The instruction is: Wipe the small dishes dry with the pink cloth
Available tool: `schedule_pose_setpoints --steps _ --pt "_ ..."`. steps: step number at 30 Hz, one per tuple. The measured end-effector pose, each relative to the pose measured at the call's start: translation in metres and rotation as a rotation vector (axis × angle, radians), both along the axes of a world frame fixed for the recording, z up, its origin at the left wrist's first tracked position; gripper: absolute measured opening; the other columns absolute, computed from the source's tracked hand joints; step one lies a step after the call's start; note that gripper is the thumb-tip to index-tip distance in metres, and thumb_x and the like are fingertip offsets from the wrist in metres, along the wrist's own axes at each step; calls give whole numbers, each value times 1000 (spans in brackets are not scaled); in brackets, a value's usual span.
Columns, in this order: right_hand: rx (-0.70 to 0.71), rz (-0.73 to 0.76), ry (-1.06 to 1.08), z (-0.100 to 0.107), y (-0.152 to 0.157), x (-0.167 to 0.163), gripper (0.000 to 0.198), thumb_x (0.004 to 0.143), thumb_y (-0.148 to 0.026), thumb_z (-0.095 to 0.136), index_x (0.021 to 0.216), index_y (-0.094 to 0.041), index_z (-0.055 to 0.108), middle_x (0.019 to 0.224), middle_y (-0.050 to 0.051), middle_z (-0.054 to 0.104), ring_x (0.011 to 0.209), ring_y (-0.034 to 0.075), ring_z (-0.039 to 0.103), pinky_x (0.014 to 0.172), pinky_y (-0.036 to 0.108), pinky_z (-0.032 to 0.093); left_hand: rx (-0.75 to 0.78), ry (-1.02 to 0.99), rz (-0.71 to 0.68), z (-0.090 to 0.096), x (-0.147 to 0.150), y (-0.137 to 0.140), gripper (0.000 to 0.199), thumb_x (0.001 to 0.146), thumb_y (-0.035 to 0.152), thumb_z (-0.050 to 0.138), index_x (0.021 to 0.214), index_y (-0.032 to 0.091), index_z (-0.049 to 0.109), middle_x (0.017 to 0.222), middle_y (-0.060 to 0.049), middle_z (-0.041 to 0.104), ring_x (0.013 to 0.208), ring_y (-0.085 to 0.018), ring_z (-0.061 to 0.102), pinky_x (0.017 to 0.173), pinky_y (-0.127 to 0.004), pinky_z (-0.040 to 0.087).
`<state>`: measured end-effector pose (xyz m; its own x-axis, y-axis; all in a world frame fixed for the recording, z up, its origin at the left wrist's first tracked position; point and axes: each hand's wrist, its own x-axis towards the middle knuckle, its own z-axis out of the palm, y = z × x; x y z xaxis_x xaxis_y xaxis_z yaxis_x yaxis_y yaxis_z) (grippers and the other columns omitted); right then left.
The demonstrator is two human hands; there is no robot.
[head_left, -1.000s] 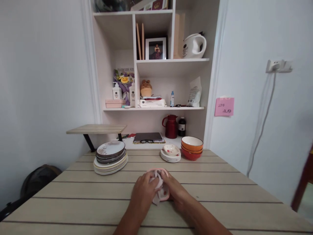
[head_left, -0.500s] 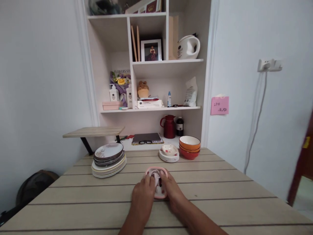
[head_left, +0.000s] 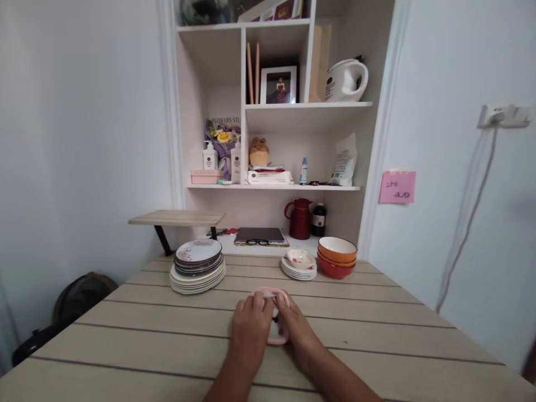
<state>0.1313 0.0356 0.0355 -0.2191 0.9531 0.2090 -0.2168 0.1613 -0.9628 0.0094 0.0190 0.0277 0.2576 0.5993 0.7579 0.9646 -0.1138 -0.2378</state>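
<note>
A small rounded dish with a pink rim (head_left: 277, 341) and dark spots inside rests on the wooden table near its middle. My right hand (head_left: 299, 329) grips its right side, the thumb over the rim. Bent fingers of my left hand (head_left: 251, 326) reach into the dish from the left, pressing a crumpled white cloth (head_left: 268, 295) against its inside. Most of the cloth is hidden beneath those fingers, and whether it is fabric or tissue I cannot tell.
Stacked plates (head_left: 196, 273) stand at the left, near a small raised wooden shelf (head_left: 178, 218). Farther back on the right are small white plates (head_left: 299, 273) with a small bowl (head_left: 301, 258) on top, and orange and red bowls (head_left: 337, 259). Behind sits a red jug (head_left: 300, 220).
My left fingers have shifted toward the far side of the dish, covering more of the cloth. The right hand keeps its hold. The whole view has swung slightly left.
</note>
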Motion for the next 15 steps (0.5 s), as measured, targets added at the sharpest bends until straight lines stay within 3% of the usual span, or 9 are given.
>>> schedule_pose_setpoints --steps 3,6,11,15 --pt "15 -22 40 -3 4 -2 54 81 -68 52 106 -22 67 91 5 68 79 20 56 67 29 46 -112 -16 80 -2 3 1 17 88 16 59 104 22 64 99 -4 62 77 -18 61 67 -33 49" --pt "41 -49 41 -5 6 -2 53 80 -67 54 102 -21 68 93 6 69 81 20 57 69 29 47 -240 -60 72 -6 3 0 16 88 16 58 103 21 63 95 -3 63 75 -18 63 61 -30 48" --pt "-68 14 21 -5 2 0 56 81 -70 50 106 -22 64 86 5 66 70 20 59 54 28 45 -343 -61 -165 -11 -1 -2 16 84 24 66 100 24 64 96 0 63 75 -17 62 61 -28 48" --pt "-44 73 -1 -1 -3 2 54 84 -68 46 112 -24 62 93 7 66 78 23 60 55 29 47 -243 -22 -249 -9 -3 -1 16 87 21 62 102 27 64 94 0 63 77 -16 61 67 -29 49"
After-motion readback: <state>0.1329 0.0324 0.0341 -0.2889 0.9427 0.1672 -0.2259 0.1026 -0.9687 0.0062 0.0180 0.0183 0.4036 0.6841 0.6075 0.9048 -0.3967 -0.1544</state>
